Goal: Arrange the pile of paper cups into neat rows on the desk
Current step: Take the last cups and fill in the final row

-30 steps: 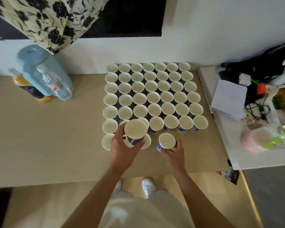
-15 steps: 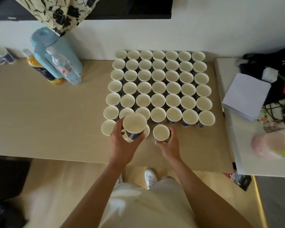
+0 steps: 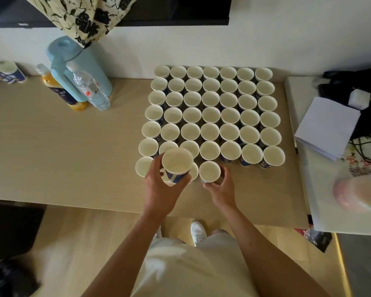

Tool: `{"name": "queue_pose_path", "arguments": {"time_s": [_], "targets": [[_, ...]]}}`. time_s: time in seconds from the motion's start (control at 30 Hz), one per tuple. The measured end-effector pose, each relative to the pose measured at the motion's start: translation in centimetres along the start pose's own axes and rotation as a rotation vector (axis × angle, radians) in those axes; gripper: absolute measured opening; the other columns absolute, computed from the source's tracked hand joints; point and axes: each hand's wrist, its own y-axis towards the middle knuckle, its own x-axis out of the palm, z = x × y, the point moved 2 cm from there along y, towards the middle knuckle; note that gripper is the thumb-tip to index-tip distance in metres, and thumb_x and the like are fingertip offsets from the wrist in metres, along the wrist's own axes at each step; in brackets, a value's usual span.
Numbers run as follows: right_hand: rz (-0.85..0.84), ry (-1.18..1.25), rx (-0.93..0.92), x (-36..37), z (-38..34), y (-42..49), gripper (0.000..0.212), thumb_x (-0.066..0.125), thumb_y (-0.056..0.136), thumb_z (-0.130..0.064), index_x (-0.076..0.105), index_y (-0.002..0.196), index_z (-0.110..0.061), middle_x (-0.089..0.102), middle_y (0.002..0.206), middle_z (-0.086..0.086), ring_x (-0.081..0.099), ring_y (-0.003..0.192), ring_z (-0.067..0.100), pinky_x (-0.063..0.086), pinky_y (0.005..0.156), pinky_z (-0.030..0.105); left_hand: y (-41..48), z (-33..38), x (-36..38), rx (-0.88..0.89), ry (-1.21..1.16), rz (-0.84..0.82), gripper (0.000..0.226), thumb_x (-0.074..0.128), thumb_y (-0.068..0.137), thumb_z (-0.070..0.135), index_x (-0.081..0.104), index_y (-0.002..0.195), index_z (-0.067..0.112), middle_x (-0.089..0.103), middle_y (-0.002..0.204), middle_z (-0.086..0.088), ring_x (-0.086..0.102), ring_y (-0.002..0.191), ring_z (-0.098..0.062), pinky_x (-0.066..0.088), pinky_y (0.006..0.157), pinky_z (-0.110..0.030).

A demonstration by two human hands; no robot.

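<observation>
Mid-frame on the desk (image 3: 62,157) stand six rows of seven empty paper cups (image 3: 211,115). Just below, the left hand (image 3: 159,189) grips a raised cup (image 3: 176,165) and the right hand (image 3: 222,189) pinches a front-row cup (image 3: 209,170).

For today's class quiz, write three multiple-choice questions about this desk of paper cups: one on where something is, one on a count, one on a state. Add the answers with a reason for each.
1. Where does the blue jug stand?
A. left of the cup rows
B. right of them
C. on the floor
2. How many cups make the back row?
A. five
B. seven
C. nine
3. How do the cups in the rows stand?
A. mouth down
B. on their sides
C. mouth up
Answers: 1 A, it sits at the desk's back left; 2 B, seven rims count across; 3 C, every white inside shows.
</observation>
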Motion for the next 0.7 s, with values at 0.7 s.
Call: {"name": "queue_pose_path", "arguments": {"time_s": [0.7], "targets": [[-0.099,-0.163,-0.359,-7.9,-10.9,-3.7,0.069,0.090,0.069,-0.009,0.052,0.116,-0.042,0.062,0.104,-0.037,0.060,0.098,-0.006,0.042,0.083,0.013,1.3,5.4,7.3,0.151,-0.041,-0.445,0.059,0.084,0.068,0.029,0.058,0.121,0.030,0.065,0.114,0.007,0.062,0.100,0.001,0.046,0.075,-0.009]]}}
